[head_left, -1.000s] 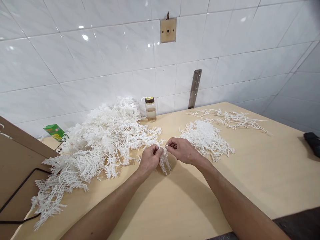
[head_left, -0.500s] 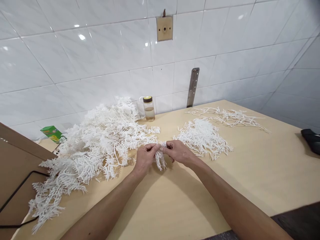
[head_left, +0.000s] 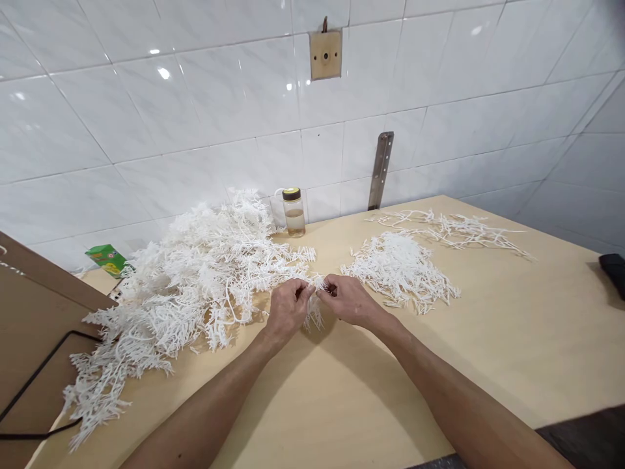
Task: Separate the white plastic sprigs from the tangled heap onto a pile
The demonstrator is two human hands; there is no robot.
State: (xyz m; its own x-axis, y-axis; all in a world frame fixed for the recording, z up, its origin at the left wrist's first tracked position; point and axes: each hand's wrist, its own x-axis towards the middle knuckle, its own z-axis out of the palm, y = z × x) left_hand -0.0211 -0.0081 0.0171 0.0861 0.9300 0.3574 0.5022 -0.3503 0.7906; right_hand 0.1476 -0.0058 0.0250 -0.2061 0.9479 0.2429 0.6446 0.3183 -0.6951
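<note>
Between my two hands is a small white plastic foliage sprig (head_left: 314, 314), its fringed end hanging below the fingers. My left hand (head_left: 289, 306) pinches it from the left, thumb against fingertips. My right hand (head_left: 349, 298) is closed on the sprig's other side, close to the left fingertips. A large heap of white branching foliage (head_left: 195, 273) lies to the left, its edge near my left hand. Just beyond my right hand spreads a smaller pile of short white pieces (head_left: 403, 270). Farther back lie thin bare white stems (head_left: 454, 229).
Against the tiled wall stands a bottle (head_left: 294, 215) with liquid in it. A metal bracket (head_left: 381, 170) rises at the table's back edge. On the left are a green packet (head_left: 106, 260) and a brown panel (head_left: 43, 312). A black object (head_left: 614, 273) sits at far right.
My fingertips have shifted slightly on the sprig, with a little more space between the two hands. The whole view has moved slightly; the piles look the same.
</note>
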